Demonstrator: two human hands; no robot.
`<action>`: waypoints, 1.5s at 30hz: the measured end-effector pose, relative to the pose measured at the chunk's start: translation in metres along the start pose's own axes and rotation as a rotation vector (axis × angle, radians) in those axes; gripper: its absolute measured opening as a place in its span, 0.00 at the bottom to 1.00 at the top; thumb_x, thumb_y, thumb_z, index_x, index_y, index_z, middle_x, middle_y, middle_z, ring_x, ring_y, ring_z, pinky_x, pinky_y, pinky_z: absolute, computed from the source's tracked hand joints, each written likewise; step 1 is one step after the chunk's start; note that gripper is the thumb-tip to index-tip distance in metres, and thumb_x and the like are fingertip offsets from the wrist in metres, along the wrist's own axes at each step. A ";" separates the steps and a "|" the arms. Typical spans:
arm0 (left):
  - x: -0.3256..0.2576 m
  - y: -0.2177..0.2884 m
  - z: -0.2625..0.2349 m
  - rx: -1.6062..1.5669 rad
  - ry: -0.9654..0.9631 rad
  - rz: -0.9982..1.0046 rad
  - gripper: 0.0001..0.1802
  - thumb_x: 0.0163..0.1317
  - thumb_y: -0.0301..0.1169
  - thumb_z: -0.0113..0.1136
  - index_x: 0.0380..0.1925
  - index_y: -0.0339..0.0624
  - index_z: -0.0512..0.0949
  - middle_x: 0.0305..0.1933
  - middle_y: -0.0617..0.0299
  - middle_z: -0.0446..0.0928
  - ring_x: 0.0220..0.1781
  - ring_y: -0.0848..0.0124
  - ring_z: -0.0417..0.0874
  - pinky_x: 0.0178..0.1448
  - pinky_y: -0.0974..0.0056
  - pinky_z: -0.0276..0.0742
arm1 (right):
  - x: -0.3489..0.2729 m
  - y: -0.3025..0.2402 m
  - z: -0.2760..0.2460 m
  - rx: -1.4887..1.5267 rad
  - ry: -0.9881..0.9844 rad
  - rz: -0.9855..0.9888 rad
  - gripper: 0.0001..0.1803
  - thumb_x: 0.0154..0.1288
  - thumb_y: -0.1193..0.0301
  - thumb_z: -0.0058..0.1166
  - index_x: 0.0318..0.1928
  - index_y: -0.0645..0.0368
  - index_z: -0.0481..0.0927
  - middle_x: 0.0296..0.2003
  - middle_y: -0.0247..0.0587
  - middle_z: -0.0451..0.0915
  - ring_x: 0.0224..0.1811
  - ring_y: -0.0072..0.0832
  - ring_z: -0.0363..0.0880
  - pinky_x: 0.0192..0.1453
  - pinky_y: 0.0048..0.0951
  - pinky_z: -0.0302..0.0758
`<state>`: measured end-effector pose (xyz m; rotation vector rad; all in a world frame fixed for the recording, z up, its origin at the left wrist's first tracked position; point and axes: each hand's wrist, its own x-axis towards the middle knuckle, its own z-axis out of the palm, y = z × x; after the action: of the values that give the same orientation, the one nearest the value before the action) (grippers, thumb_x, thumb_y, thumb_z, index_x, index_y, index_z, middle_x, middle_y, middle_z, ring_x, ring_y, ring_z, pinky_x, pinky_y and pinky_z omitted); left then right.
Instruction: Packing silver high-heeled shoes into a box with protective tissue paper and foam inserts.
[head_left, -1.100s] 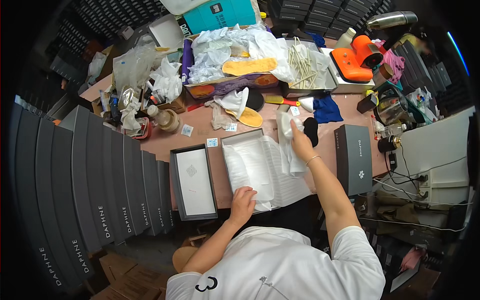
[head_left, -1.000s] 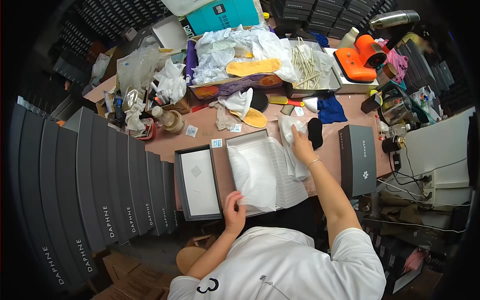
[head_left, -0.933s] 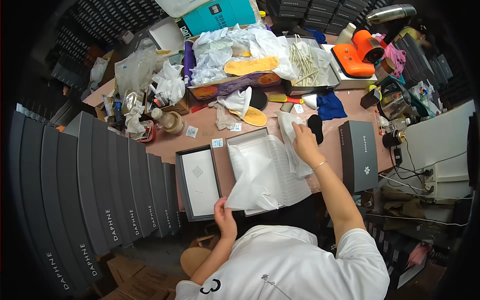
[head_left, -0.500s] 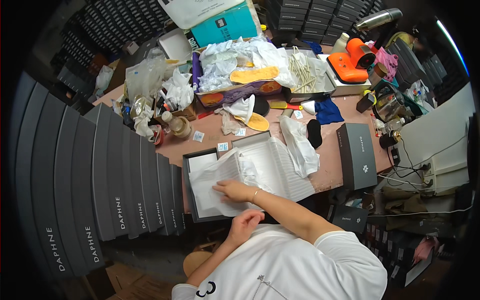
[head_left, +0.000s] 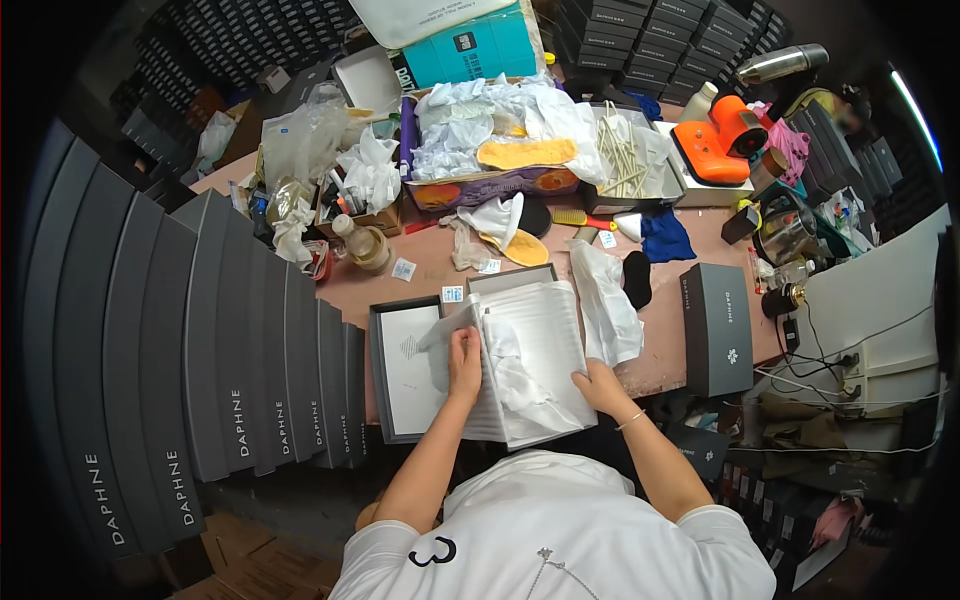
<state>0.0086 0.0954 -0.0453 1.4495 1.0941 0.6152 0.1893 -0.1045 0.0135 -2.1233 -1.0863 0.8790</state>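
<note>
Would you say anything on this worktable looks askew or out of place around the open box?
The white tissue paper in the open shoe box is crumpled and spills leftward toward the lid, with the left hand pressing it. A loose crumpled sheet also lies outside the box.

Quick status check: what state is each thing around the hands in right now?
Open box: open, lined with white tissue paper.
Box lid: off, lying beside the box.
Closed grey box: shut, flat on the table.
Left hand: pressing the tissue paper.
Right hand: at the box's edge.
</note>
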 end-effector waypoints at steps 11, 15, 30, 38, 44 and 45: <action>0.019 -0.011 -0.005 0.180 0.095 0.075 0.20 0.71 0.37 0.48 0.55 0.33 0.73 0.55 0.47 0.74 0.58 0.57 0.76 0.63 0.61 0.69 | 0.009 0.002 0.034 -0.340 0.416 -0.259 0.38 0.60 0.67 0.58 0.65 0.73 0.56 0.53 0.71 0.70 0.56 0.58 0.70 0.58 0.47 0.69; -0.045 0.019 -0.022 -0.225 0.024 0.083 0.23 0.71 0.35 0.50 0.60 0.32 0.67 0.58 0.52 0.73 0.60 0.66 0.74 0.64 0.65 0.66 | 0.000 -0.056 0.047 -0.223 0.157 -0.319 0.39 0.59 0.63 0.60 0.63 0.73 0.58 0.44 0.67 0.76 0.48 0.58 0.75 0.52 0.48 0.72; -0.101 0.042 -0.049 -0.862 -0.174 -0.267 0.16 0.68 0.39 0.57 0.48 0.39 0.75 0.45 0.64 0.78 0.46 0.73 0.78 0.51 0.66 0.75 | -0.018 -0.143 0.009 0.099 0.289 -0.394 0.20 0.63 0.62 0.58 0.51 0.59 0.77 0.54 0.56 0.73 0.57 0.52 0.70 0.60 0.44 0.68; -0.112 0.045 -0.070 -1.228 -0.371 -0.520 0.33 0.68 0.58 0.44 0.61 0.43 0.67 0.56 0.53 0.74 0.53 0.62 0.79 0.54 0.59 0.79 | -0.025 -0.170 0.054 -0.308 0.222 -0.767 0.14 0.61 0.65 0.58 0.47 0.52 0.79 0.58 0.42 0.72 0.68 0.48 0.60 0.70 0.65 0.47; -0.095 0.022 -0.088 -1.273 -0.398 -0.428 0.36 0.67 0.60 0.43 0.61 0.39 0.66 0.58 0.50 0.72 0.56 0.57 0.76 0.58 0.54 0.76 | -0.022 -0.158 -0.002 -0.371 0.297 -0.739 0.26 0.63 0.65 0.57 0.61 0.56 0.69 0.55 0.49 0.74 0.60 0.39 0.73 0.66 0.47 0.65; -0.094 0.036 -0.091 -1.290 -0.387 -0.455 0.37 0.67 0.60 0.43 0.60 0.38 0.66 0.59 0.50 0.71 0.57 0.57 0.76 0.59 0.54 0.76 | -0.008 -0.153 -0.020 -0.210 0.127 -0.637 0.24 0.64 0.65 0.56 0.59 0.57 0.71 0.51 0.49 0.76 0.54 0.39 0.76 0.61 0.44 0.69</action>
<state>-0.1002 0.0585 0.0272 0.1584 0.4607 0.5013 0.1310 -0.0402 0.1412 -1.7715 -1.7031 0.3336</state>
